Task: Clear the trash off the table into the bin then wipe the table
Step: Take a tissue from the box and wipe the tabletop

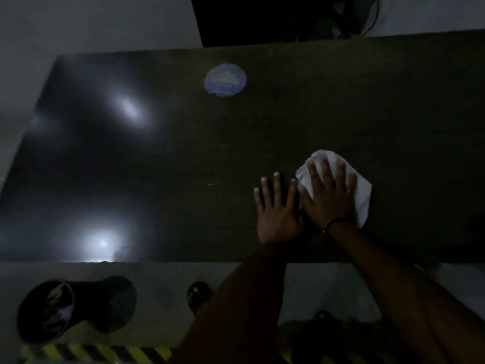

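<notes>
A dim room held the dark surface [183,153]. The right hand [331,199] lay flat on the cloth [363,193], the left hand [278,214] flat beside it.

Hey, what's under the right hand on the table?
A white cloth lies under the right hand, pressed onto the dark table. Its edges show; the part beneath the palm is covered.

Dark table [183,153] smooth and glossy with light glare, white cloth [363,195] soft and crumpled, matt.
</notes>
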A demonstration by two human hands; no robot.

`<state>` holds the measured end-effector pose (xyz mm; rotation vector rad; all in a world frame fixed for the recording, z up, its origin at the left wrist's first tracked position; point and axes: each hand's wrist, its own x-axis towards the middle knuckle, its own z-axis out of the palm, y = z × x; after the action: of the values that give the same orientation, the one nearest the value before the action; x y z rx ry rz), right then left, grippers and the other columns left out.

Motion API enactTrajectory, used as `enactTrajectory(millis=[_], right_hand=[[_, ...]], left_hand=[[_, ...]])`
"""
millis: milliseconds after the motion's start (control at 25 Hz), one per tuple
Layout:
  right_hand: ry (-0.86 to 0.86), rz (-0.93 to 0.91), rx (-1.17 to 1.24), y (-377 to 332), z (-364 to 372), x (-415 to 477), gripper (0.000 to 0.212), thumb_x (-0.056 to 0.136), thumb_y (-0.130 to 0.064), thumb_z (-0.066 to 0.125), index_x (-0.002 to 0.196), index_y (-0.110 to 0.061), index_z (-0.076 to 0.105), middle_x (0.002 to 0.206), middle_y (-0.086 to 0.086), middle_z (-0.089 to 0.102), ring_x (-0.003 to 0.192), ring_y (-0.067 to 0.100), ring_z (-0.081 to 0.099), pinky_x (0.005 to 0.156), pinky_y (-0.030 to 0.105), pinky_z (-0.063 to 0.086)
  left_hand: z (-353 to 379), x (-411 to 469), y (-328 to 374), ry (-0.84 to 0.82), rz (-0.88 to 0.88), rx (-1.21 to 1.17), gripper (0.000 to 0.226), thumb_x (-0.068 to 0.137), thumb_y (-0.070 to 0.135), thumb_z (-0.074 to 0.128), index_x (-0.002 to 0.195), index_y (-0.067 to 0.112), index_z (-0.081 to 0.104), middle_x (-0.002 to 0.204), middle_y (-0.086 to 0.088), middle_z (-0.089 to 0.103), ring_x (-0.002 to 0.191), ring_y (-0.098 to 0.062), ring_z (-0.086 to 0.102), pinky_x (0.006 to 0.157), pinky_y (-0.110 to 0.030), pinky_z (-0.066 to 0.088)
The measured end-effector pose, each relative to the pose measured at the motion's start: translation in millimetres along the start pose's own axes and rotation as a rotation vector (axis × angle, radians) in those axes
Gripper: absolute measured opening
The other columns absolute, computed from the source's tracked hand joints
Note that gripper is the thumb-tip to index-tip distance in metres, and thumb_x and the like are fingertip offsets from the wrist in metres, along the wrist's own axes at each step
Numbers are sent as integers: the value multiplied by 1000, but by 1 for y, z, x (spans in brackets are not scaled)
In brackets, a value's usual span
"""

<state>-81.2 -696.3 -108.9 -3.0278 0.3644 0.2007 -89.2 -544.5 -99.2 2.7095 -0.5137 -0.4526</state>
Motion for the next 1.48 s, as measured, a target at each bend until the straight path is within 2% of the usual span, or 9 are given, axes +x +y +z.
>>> enactTrajectory(millis=[120,200,360,600,760,1080,1240,1360,1480], right_hand=[[-29,72,-9,-44,3,-32,85,98,-68,31,162,-32,-10,171,2,-19,156,40,-10,122,67,9],[-69,68,-8,-104,4,-50,88,94,-74,27,163,-31,-9,171,5,-17,156,42,-9,123,67,7],[-75,-226,39,-272,16,-68,91,89,-77,26,164,-28,5,172,9,-2,156,44,-5,122,66,0],[-130,-646,-33,-473,38,-85,83,96,-67,20,164,-23,2,172,9,-9,155,43,-15,121,68,5],[-49,-627,-38,-486,36,-29,81,95,-70,29,163,-30,14,173,5,4,157,40,-4,123,64,4],[49,-247,-19,-508,22,90,87,93,-75,27,163,-29,6,171,11,0,156,45,-1,122,67,5],[-31,-809,-88,-493,22,45,93,90,-72,40,163,-25,7,171,13,3,156,41,-3,124,62,-3],[-205,-1255,-180,-458,13,24,90,94,-76,28,164,-30,-5,172,4,-11,156,37,-16,123,63,-7],[-103,-1166,-268,-467,13,68,91,92,-78,30,164,-29,4,172,5,-5,157,37,-9,122,66,3]], left_hand=[[-32,-18,-53,-36,152,-14,71,103,56,30,166,27,13,174,-9,-10,159,-34,-16,126,-62,-9],[-61,-37,-135,34,96,3,70,102,54,28,165,29,16,174,-8,-6,159,-36,-12,126,-59,-11],[-136,-64,-319,125,-155,80,77,98,62,24,165,24,21,174,-12,-1,157,-47,-7,125,-61,-8],[-197,-82,-489,70,-204,124,79,95,68,23,165,33,16,175,-4,0,159,-38,-9,128,-55,-3],[-202,-95,-531,146,-16,121,66,105,62,27,164,34,24,174,1,11,161,-28,2,128,-55,17],[-199,-95,-540,242,1,11,62,106,49,50,162,33,31,174,6,15,162,-16,4,128,-52,19],[-196,-96,-543,262,22,28,62,104,48,51,161,28,35,173,2,20,161,-21,9,126,-54,23],[-198,-94,-546,243,21,33,63,104,48,49,162,27,34,173,0,19,162,-23,9,126,-55,22],[-198,-96,-543,253,-7,22,63,104,46,53,161,27,35,173,1,19,161,-22,9,126,-54,22]])
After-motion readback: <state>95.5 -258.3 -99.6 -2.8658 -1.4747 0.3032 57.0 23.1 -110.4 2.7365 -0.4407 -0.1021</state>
